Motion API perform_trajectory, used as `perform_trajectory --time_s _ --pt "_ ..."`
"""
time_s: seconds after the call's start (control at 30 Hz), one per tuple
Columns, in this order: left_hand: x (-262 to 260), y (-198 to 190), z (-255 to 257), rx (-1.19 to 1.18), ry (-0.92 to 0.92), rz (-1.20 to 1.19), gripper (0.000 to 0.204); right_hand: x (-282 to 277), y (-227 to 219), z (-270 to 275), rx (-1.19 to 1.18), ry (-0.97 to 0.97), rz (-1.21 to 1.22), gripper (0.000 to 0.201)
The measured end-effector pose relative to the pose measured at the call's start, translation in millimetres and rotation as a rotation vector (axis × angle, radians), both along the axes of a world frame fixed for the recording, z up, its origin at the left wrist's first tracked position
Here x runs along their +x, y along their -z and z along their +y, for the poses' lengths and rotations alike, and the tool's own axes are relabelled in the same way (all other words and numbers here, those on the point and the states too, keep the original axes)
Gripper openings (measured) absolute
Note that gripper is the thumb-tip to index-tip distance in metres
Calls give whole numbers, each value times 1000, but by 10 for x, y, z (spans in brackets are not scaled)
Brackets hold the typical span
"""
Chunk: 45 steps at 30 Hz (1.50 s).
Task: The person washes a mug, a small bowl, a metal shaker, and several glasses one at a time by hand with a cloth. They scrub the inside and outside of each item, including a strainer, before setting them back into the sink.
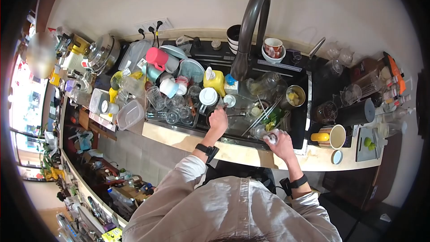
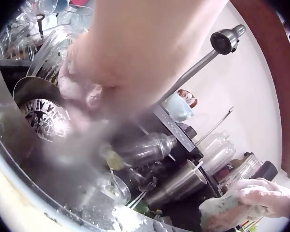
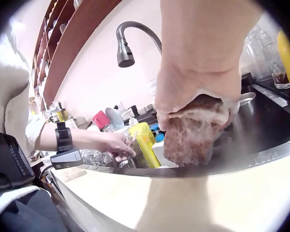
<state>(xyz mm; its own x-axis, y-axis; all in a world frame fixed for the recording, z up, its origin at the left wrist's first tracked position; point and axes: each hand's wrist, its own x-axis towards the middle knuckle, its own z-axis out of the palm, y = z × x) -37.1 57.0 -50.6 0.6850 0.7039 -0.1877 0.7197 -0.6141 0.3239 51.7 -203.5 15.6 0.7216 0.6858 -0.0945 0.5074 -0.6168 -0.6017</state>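
In the left wrist view, a round metal strainer [image 2: 44, 118] with a pierced pattern shows at the fingers of my left hand [image 1: 218, 120]. That hand grips it by the edge over the left part of the sink, its fingers curled and wet; a grey blur hides part of the grip. My right hand [image 1: 282, 145] holds a brown soapy sponge [image 3: 191, 140] at the sink's front edge, with white foam over the fingers. Just beyond the left hand stand a white-lidded jug [image 1: 208, 95] and a yellow pump bottle [image 1: 215, 82].
Under the tall faucet [image 1: 255, 18], the sink holds a clear shaker [image 2: 150, 149], chopsticks [image 1: 264, 114], green leaves [image 1: 273, 118] and a metal cup [image 1: 295, 95]. Glasses [image 1: 172, 115] crowd the left rack. A yellow-handled mug [image 1: 337, 136] stands at the right.
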Motion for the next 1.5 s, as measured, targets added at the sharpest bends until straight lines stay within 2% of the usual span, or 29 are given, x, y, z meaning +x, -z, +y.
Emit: perform_trajectory --time_s 0.13,0.27,0.3,0.37,0.43,0.5,0.67,0.7,0.8,0.93,1.03,1.13,1.23,1.33,1.37,1.47,1.5 --pt "-170 -388 -88 -51 5 -93 33 41 -73 55 133 134 218 32" --pt "-366 -892 -223 -83 42 -281 21 122 59 112 305 304 564 33" --pt "-400 -984 -260 -106 59 -330 17 132 -63 162 320 363 796 33" --pt "-437 -1097 -360 -133 94 -496 11 154 99 239 459 432 957 34" --pt "-436 -1098 -432 -375 95 -612 11 150 124 315 589 494 1111 37" --pt "-392 -1171 -520 -614 63 -658 13 110 125 395 701 554 995 38" --pt "-230 -1052 -645 -794 132 -709 22 49 -66 487 783 543 566 45" --pt "-187 -1104 -656 -825 141 -695 22 47 -244 488 737 577 682 47" --pt "-107 -1054 -678 -918 170 -722 23 127 86 472 855 668 779 48" --pt "-20 -754 -655 -1159 157 -826 24 200 127 343 912 636 1241 41" --pt "38 -663 -643 -1422 121 -881 24 208 15 342 953 584 1297 36" --pt "69 -681 -573 -1534 74 -802 24 237 15 356 1001 535 1131 34" --pt "48 -746 -546 -1468 -71 -818 32 259 -104 340 973 571 943 33" --pt "98 -793 -529 -803 -49 -899 42 330 -117 306 967 609 812 35" --pt "76 -847 -564 -564 58 -802 48 361 -101 290 959 615 781 36" --pt "195 -1116 -625 284 623 -566 46 397 -98 267 923 604 714 37" --pt "255 -1062 -664 175 693 -523 43 399 -140 276 915 594 702 36"
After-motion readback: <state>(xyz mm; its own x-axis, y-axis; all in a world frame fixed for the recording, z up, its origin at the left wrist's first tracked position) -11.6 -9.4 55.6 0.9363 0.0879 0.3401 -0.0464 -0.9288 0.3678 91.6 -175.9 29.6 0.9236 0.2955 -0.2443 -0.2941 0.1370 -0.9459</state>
